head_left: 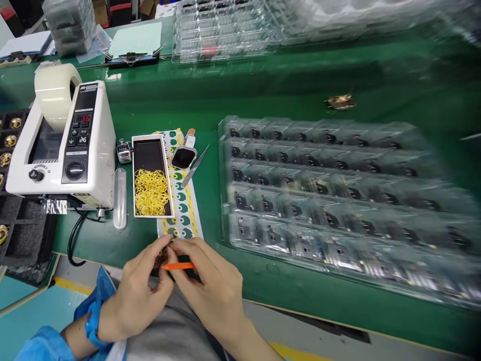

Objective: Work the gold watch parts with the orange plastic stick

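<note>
My left hand (141,288) pinches a small dark and gold part (162,255) at the table's front edge. Close beside it, my right hand (212,281) is closed around an orange pointed tool (178,266), whose tip touches or nearly touches the part. Just beyond my fingers lies a sheet of yellow and green stickers (184,208). An open box (169,175) holding many yellow rings rests partly on that sheet. A smartwatch (183,158) and metal tweezers (195,168) lie on the sheet's right side.
A white tape dispenser (101,125) stands left, near a black foam tray (41,240). A clear tray (225,200) of dark parts fills the right side. A small metallic piece (340,102) lies behind it. A counter (124,151) and clear plastic case (119,200) sit beside the box.
</note>
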Demonstrator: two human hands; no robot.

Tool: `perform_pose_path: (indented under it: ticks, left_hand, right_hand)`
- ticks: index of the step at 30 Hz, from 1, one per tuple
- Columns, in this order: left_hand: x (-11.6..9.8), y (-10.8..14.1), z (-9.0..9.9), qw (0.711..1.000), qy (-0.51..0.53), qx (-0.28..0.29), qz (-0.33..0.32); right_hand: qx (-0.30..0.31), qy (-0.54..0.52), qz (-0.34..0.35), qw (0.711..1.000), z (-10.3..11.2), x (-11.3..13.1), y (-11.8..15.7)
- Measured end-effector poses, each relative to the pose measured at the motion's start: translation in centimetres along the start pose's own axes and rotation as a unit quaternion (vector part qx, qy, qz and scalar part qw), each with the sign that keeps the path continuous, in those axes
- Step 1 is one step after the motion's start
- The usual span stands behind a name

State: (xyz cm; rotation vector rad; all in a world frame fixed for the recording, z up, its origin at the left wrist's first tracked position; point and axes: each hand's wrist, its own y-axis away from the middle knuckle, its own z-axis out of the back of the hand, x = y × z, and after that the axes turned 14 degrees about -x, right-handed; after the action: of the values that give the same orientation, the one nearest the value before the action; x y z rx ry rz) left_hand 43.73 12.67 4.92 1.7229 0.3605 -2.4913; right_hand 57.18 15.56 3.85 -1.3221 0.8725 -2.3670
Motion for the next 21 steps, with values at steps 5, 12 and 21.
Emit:
perform_pose_path:
  ticks: [5,12,21]
  left_hand:
    - [0.4,-0.1,0.5,1.000,0.010,0.017,-0.001]
    - [1.3,-0.4,1.1,0.999,0.033,0.006,0.028]
    - [1.0,-0.8,1.5,0.937,0.232,-0.038,0.256]
  right_hand:
    - [0.061,-0.104,-0.059,0.991,0.3,0.2,-1.1]
    - [0.184,-0.240,-0.161,0.940,0.9,1.7,-3.4]
    - [0.186,0.049,-0.092,0.977,0.0,-3.2,-7.6]
